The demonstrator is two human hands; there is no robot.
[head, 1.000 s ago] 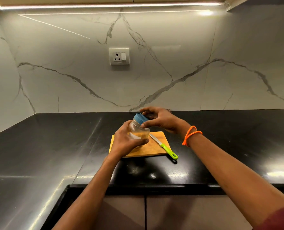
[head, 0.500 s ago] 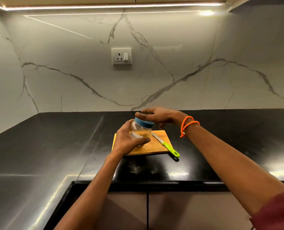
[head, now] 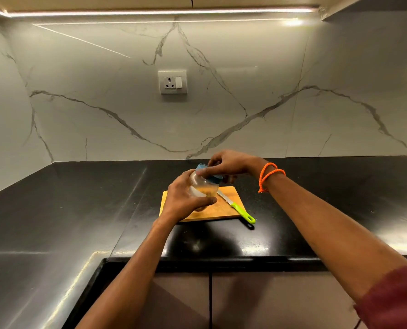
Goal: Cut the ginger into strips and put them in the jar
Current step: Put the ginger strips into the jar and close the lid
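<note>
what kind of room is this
Most likely a home kitchen: a black stone counter under a marble-look backsplash, cabinet doors below, and a wooden cutting board with a green-handled knife lying on it.

A white marble-look wall (head: 221,91) with grey veins fills the back, and a second panel of the same stone turns the corner to the left of it. A white socket plate (head: 173,82) with a switch sits on that wall, well above the black glossy desk (head: 79,198), which bends in an L toward the left. A thin light strip (head: 162,12) runs along the top, above the socket, and glints on the desk. Below the desk edge are brownish cabinet doors (head: 257,300) with a dark seam between them.
</note>
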